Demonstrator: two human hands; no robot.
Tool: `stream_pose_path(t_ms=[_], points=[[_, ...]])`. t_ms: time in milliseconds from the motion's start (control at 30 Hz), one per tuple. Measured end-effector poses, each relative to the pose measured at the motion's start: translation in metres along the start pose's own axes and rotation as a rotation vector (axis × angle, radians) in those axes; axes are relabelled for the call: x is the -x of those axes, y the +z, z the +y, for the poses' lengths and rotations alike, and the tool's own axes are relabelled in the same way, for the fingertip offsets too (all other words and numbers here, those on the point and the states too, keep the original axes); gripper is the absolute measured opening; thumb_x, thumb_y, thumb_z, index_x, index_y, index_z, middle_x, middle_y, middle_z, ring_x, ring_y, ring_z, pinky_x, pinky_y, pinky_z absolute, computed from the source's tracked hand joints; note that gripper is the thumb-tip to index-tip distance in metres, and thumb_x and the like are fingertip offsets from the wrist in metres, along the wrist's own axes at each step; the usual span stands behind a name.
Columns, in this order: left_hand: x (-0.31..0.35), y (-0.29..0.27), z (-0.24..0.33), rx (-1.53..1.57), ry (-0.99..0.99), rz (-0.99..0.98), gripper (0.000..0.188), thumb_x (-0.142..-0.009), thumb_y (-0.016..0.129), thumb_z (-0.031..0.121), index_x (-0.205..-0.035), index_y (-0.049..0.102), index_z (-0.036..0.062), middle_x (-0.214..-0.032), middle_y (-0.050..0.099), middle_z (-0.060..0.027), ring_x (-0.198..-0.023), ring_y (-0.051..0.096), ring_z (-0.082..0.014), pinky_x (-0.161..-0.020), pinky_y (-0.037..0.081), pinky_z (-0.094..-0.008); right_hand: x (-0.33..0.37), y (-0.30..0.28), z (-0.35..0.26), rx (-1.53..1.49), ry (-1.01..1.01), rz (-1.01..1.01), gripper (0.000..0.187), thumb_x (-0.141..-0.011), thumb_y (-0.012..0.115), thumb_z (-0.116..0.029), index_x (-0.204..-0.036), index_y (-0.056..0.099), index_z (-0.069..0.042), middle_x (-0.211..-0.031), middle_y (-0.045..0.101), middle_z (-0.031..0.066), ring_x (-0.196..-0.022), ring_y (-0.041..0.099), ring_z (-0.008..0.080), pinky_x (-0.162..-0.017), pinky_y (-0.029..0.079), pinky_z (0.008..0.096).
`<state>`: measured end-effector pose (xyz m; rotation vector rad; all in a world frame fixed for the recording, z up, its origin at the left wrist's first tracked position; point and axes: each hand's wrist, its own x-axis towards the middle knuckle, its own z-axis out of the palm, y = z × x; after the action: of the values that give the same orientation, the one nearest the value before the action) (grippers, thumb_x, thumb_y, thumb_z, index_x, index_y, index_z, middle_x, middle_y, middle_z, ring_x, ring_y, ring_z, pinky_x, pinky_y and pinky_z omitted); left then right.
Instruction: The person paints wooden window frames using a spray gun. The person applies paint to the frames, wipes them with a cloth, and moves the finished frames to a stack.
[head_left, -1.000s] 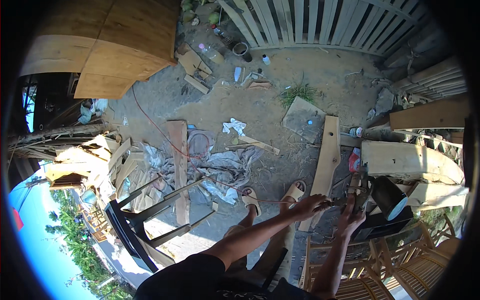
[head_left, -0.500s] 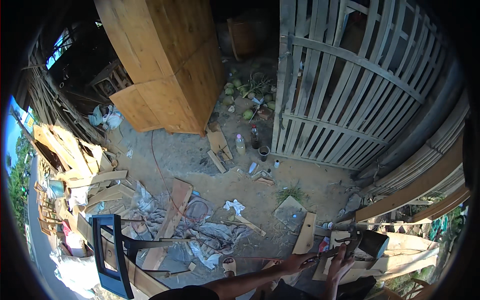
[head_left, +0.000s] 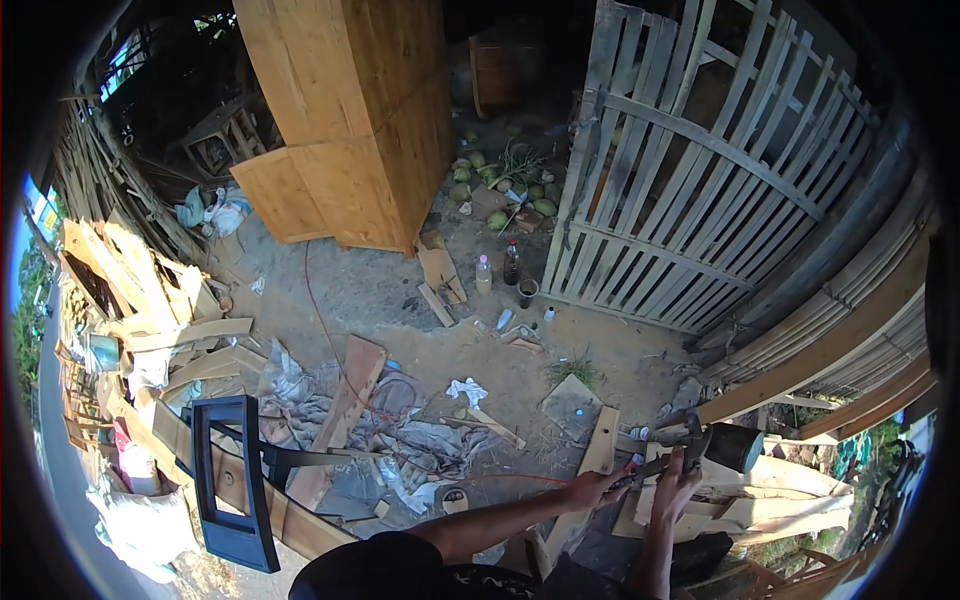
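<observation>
A dark metal spray gun (head_left: 650, 467) with a wide dark cup (head_left: 735, 447) is held out at the lower right. My left hand (head_left: 590, 490) is closed round its rear end, where the red hose (head_left: 520, 477) runs in. My right hand (head_left: 677, 487) grips the body near the cup, with a finger raised along it. Part of the gun is hidden behind my fingers. Just beyond my left hand lies a pale wooden board (head_left: 600, 440).
A tall wooden cabinet (head_left: 370, 150) stands ahead, beside a slatted wooden gate (head_left: 690, 170). Bottles (head_left: 512, 262) and a cup (head_left: 527, 292) stand on the ground. Crumpled sheets (head_left: 430, 450), planks (head_left: 350, 390) and a black frame (head_left: 255, 485) lie to the left. Cut wood (head_left: 790, 495) lies right.
Both hands and the spray gun have risen in the picture, away from me, with the cup shifting slightly left. The whole view has shifted a little. Both grips stay closed.
</observation>
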<state>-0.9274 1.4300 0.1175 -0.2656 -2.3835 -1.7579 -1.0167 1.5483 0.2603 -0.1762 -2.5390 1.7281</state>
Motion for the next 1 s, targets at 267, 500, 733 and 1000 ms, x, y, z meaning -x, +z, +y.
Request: stream_pose_path(t_ms=[267, 500, 733, 1000], points=[[0.041, 0.002, -0.035, 0.004, -0.211, -0.132, 0.025, -0.098, 0.064, 0.022, -0.114, 0.049, 0.0094, -0.075, 0.065, -0.0189, -0.069, 0.068, -0.0419, -0.058, 0.051, -0.0468, -0.024, -0.039, 0.044, 0.18, -0.011, 0.139, 0.043, -0.095, 0.068, -0.037, -0.079, 0.069, 0.003, -0.057, 0.058, 0.0028, -0.051, 0.051, 0.01, -0.05, 0.038, 0.0318], [0.098, -0.061, -0.09, -0.269, -0.622, -0.045, 0.022, -0.104, 0.056, 0.023, -0.113, 0.054, 0.0031, -0.093, 0.065, -0.0201, -0.084, 0.066, -0.0352, -0.074, 0.051, -0.0427, -0.06, -0.074, 0.252, 0.26, 0.372, 0.071, 0.049, -0.092, 0.068, -0.048, -0.083, 0.068, 0.001, -0.062, 0.063, 0.006, -0.056, 0.061, 0.0153, -0.055, 0.048, 0.0337], [0.184, -0.077, -0.169, -0.443, -1.005, 0.063, 0.024, -0.107, 0.048, 0.021, -0.11, 0.052, -0.0023, -0.092, 0.06, -0.0214, -0.08, 0.057, -0.0285, -0.074, 0.047, -0.0389, -0.101, -0.086, 0.556, 0.157, 0.79, 0.275, 0.037, -0.088, 0.075, -0.035, -0.098, 0.071, 0.0, -0.077, 0.07, 0.009, -0.064, 0.069, 0.0161, -0.06, 0.058, 0.0305], [0.183, -0.027, -0.214, -0.48, -1.126, -0.079, 0.022, -0.109, 0.045, 0.022, -0.107, 0.05, 0.0002, -0.085, 0.048, -0.0032, -0.069, 0.04, -0.0105, -0.062, 0.038, -0.0281, -0.166, -0.097, 0.733, 0.154, 1.0, 0.264, 0.041, -0.082, 0.082, -0.03, -0.1, 0.071, 0.005, -0.087, 0.072, 0.0113, -0.068, 0.072, 0.0168, -0.063, 0.063, 0.0301]])
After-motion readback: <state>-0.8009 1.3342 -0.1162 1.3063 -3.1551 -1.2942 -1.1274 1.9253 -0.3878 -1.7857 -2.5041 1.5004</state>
